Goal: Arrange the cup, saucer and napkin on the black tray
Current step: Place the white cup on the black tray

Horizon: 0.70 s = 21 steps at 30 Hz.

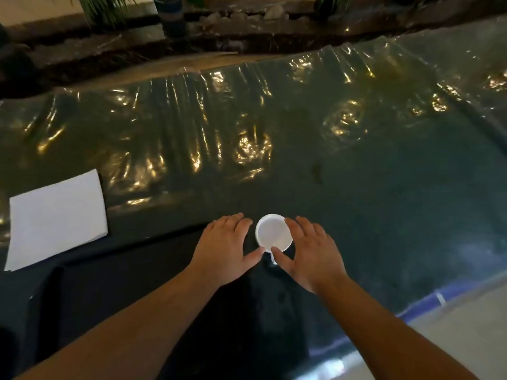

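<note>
A white cup [273,232], seen from above, stands upright with its small handle pointing toward me. It rests at the far edge of a dark matte surface that looks like the black tray [123,286]. My left hand [226,249] lies flat just left of the cup, fingers spread, its thumb tip touching the cup's near side. On the other side my right hand [311,255] is also flat and spread, with index finger and thumb against the rim. A white folded napkin [56,219] lies at the far left, off the tray. No saucer is in view.
The table [356,149] is covered with wrinkled, shiny clear plastic over dark green. Its near right edge [428,303] runs diagonally with a blue strip, pale floor beyond. Potted plants and stones [170,20] line the far side.
</note>
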### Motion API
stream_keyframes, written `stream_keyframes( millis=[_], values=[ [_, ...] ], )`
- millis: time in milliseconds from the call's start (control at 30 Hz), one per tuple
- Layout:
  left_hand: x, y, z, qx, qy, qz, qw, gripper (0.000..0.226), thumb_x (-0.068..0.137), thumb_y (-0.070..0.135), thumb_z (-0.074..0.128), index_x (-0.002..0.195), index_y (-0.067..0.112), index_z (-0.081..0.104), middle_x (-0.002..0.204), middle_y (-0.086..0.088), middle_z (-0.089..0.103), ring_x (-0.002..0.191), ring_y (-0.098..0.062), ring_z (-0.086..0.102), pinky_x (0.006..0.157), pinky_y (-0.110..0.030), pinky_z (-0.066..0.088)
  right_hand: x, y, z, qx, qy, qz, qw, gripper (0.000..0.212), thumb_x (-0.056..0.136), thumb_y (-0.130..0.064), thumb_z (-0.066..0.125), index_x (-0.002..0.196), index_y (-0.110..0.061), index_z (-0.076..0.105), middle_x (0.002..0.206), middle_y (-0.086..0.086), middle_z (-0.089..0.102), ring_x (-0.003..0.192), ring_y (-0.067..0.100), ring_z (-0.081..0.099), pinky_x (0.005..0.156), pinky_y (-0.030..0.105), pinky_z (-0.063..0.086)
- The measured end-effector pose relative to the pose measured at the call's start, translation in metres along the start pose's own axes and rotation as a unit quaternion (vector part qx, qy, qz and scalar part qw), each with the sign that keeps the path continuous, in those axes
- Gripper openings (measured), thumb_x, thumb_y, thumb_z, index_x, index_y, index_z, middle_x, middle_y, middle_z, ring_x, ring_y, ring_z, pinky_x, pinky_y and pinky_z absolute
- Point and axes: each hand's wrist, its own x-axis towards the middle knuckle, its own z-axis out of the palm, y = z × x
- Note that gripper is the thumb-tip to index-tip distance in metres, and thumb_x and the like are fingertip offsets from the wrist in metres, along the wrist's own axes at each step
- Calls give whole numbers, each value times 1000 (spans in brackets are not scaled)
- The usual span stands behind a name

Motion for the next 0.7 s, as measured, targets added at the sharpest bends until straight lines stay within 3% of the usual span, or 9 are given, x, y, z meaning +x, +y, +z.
stream_keyframes(
  millis=[200, 333, 400, 533, 633, 700],
  values=[
    [2, 8, 20, -82, -17, 9, 996, 85, 86, 75, 53, 153, 26, 36, 148, 5, 56, 123, -15, 61, 102, -37, 51, -1, 7, 22, 122, -52, 16, 991, 82, 91, -73, 46, 158, -33, 21, 163, -5, 30, 136, 22, 48, 100, 41, 53],
    [7, 9, 27, -117, -37, -18, 992, 90, 82, 72, 62, 155, 29, 30, 142, 8, 59, 119, -13, 63, 100, -35, 53, 1, -1, 27, 207, -60, 50, 975, 80, 93, -65, 57, 158, -34, 21, 159, -9, 32, 112, 14, 58, 88, 32, 56],
    [9, 14, 27, -184, -67, -49, 979, 89, 80, 64, 70, 154, 35, 28, 141, 11, 58, 120, -10, 61, 96, -33, 54, 5, -9, 27, 289, -50, 100, 951, 81, 93, -58, 62, 159, -36, 21, 155, -10, 36, 103, 8, 56, 85, 27, 50],
    [8, 23, 26, -336, -85, -117, 931, 80, 79, 45, 74, 148, 46, 34, 131, 18, 62, 106, -3, 65, 90, -31, 57, 12, -22, 23, 417, -20, 186, 889, 78, 95, -48, 63, 160, -34, 22, 150, -6, 46, 118, 12, 51, 86, 27, 44],
    [1, 22, 25, -372, -61, -164, 912, 90, 70, 57, 69, 151, 42, 34, 135, 17, 58, 107, -12, 67, 93, -36, 58, 11, -30, 19, 425, -1, 201, 882, 74, 96, -42, 62, 159, -31, 27, 145, -7, 50, 119, 13, 53, 79, 21, 45],
    [-6, 15, 19, -378, -56, -191, 904, 88, 74, 56, 67, 154, 36, 36, 134, 12, 55, 106, -11, 66, 92, -32, 56, 10, -39, 17, 428, 3, 197, 882, 64, 97, -36, 62, 155, -30, 37, 141, -8, 52, 117, 14, 54, 64, 11, 46]
  ],
)
